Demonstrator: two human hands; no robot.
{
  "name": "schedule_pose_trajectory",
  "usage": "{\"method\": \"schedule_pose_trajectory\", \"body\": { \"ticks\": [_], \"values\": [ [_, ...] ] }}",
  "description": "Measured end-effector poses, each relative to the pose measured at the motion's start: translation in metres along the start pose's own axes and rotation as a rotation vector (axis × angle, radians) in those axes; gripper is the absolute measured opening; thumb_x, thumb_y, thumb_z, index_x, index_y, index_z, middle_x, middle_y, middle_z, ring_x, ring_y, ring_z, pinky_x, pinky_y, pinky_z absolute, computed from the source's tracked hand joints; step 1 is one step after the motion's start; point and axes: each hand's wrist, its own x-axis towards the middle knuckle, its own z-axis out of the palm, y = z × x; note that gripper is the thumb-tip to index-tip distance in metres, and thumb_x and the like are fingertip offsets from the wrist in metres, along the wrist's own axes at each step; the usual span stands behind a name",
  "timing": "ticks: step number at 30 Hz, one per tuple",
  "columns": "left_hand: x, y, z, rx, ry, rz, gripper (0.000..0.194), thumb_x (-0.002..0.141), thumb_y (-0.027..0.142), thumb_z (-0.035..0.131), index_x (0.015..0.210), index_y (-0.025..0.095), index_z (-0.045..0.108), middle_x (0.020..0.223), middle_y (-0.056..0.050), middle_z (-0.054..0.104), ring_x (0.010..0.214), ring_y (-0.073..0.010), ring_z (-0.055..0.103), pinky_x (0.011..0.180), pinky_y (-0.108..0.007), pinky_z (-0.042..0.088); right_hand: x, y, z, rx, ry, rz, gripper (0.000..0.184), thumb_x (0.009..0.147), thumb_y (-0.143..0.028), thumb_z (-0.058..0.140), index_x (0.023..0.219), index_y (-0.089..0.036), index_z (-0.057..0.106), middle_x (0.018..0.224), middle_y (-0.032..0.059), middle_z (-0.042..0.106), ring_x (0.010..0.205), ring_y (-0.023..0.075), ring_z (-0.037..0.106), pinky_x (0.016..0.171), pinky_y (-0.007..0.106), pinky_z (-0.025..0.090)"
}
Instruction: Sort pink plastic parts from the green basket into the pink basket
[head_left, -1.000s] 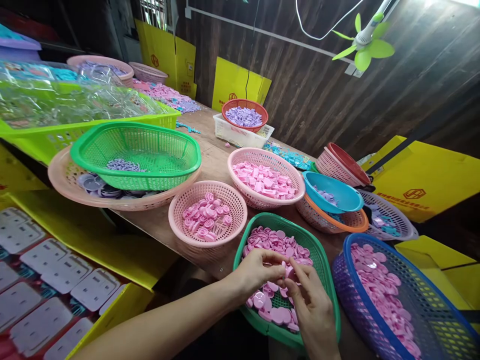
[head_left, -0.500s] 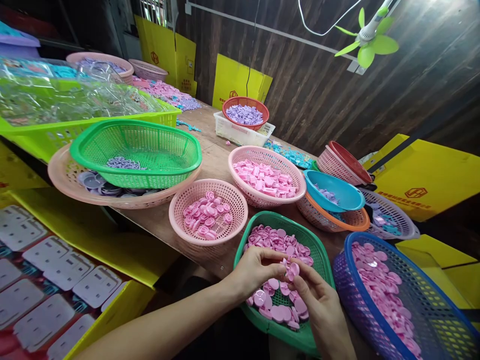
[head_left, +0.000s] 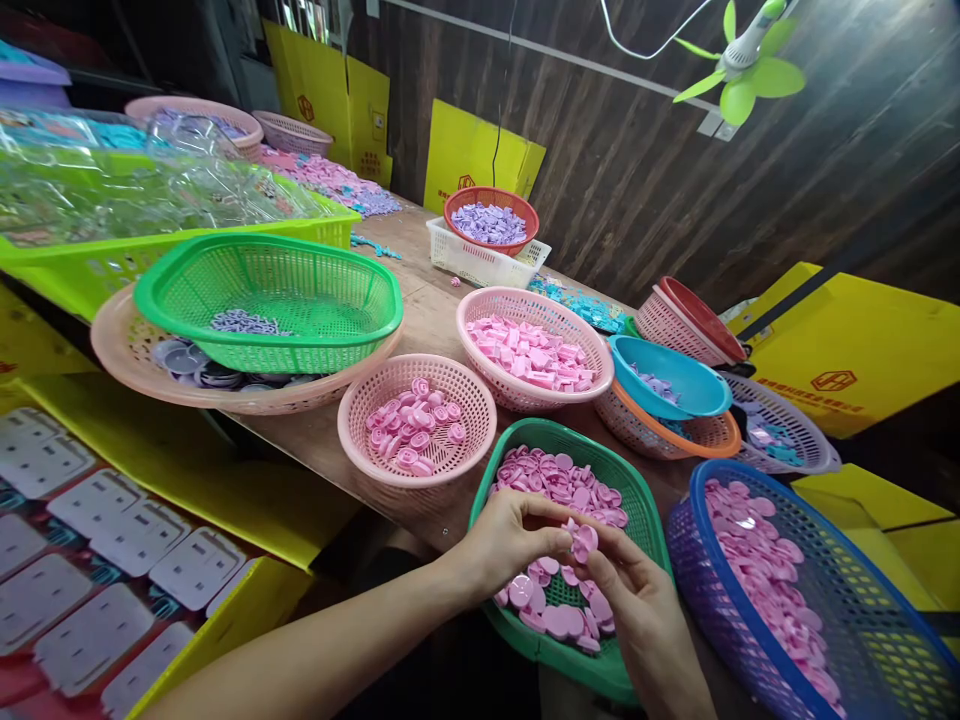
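Pink piece [head_left: 583, 541]: held up at the fingertips of both hands, above the dark green basket [head_left: 555, 668]; whether it is made of one part or two cannot be told.
Fingertip hold: the piece could be dropped if pressure is put off-centre, since it is small, looks smooth and is gripped only at its edges.
Loose pink pieces [head_left: 551, 480]: if dropped, the held piece could be lost among these, as much the same colour is shared.
Pink round basket [head_left: 457, 463]: its rim lies just beyond the left hand [head_left: 511, 540] and could be knocked if that hand were swung outward.
Blue basket [head_left: 892, 585]: set beside the dark green one, on the right hand's side; its rim could be caught by a wide sweep of that arm.
Left hand: brought in from the left, its forearm [head_left: 337, 635] laid slantwise across the view; thumb and forefinger are closed narrowly on the piece.
Right hand [head_left: 637, 600]: raised from the lower edge, angled inward; the piece appears pinched between thumb and fingers, though the far fingertips are hidden.
Wrists: both kept clear of the basket's contents, as far as can be seen.
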Motion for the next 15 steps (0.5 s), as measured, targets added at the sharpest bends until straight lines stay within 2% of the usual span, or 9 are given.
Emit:
{"method": "schedule_pose_trajectory", "body": {
  "ticks": [4,8,11,15],
  "values": [
    [-0.001,-0.003,-0.004,-0.024,-0.009,-0.038,0.035,0.067,0.029,0.067,0.096,0.010,0.067,0.076,-0.010,0.068,0.066,-0.0161,0.061,0.067,-0.028,0.048,0.000,0.001,0.002,-0.047,0.061,-0.046,0.035,0.074,-0.032,0.064,0.106,-0.019,0.061,0.106,0.0078,0.064,0.099,0.0255,0.058,0.085,0.036,0.047],
    [-0.003,-0.005,-0.005,-0.045,-0.022,-0.065,0.036,0.069,0.032,0.064,0.097,0.009,0.066,0.080,-0.011,0.068,0.070,-0.0174,0.062,0.070,-0.030,0.048,0.000,-0.005,0.006,-0.037,0.029,-0.036,0.034,0.073,-0.034,0.065,0.104,-0.019,0.062,0.100,0.0076,0.066,0.093,0.0254,0.060,0.081,0.036,0.050],
    [-0.005,-0.002,-0.004,0.055,0.026,-0.026,0.033,0.067,0.029,0.066,0.096,0.012,0.067,0.082,-0.010,0.068,0.072,-0.0190,0.062,0.069,-0.030,0.049,0.001,-0.007,0.008,-0.055,0.020,-0.026,0.034,0.071,-0.033,0.067,0.102,-0.020,0.063,0.099,0.0070,0.066,0.091,0.0245,0.061,0.078,0.035,0.050],
    [-0.005,0.001,-0.003,0.191,0.093,0.016,0.031,0.065,0.027,0.067,0.092,0.014,0.069,0.082,-0.007,0.068,0.071,-0.0185,0.061,0.065,-0.027,0.049,0.002,-0.004,0.014,-0.094,0.085,-0.060,0.030,0.070,-0.032,0.067,0.097,-0.019,0.064,0.095,0.0069,0.067,0.088,0.0237,0.061,0.077,0.034,0.051]
  ]
}}
